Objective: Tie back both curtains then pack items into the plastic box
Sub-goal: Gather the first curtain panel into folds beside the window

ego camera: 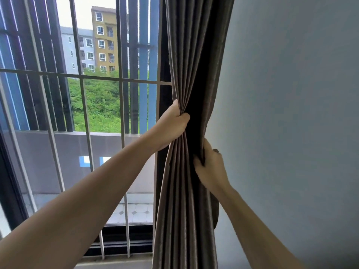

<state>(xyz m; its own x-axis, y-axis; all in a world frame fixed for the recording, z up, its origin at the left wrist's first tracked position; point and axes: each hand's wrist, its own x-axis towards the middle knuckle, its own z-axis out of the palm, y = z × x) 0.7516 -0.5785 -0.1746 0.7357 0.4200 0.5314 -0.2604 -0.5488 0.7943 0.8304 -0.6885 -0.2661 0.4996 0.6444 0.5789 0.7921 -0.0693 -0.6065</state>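
A grey-brown curtain [191, 55] hangs bunched at the right side of the window, against the wall. My left hand [172, 125] is closed around its gathered folds from the window side, at mid height. My right hand [210, 167] grips the curtain's wall-side edge a little lower, fingers tucked into the fabric. A small dark wall fitting [216, 150] shows just above my right hand. I see no tie-back band, and the plastic box is out of view.
A window with pale metal bars [83, 78] fills the left half, with a balcony wall and buildings beyond. A plain light wall [291, 113] fills the right. The dark window frame [161, 171] stands just left of the curtain.
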